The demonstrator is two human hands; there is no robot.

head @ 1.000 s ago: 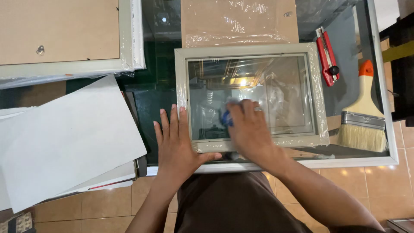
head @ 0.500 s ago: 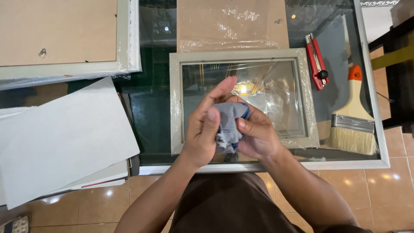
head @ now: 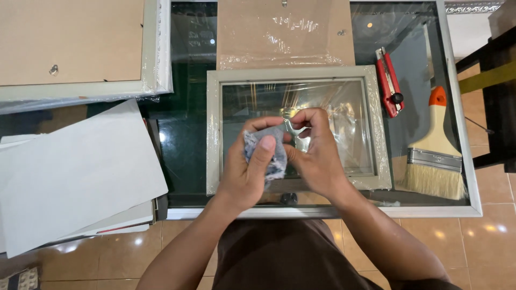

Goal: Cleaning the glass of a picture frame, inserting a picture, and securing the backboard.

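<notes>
Glass tabletop (head: 183,145); cloth (head: 271,153) between hands.

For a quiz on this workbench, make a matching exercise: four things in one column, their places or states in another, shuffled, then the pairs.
Things:
1. cloth
2. knife
3. brush
4. paper

Places:
A. left of the frame
B. held in both hands
C. right edge, bristles toward the person
D. just right of the frame's top corner

Pairs: 1-B, 2-D, 3-C, 4-A
</notes>
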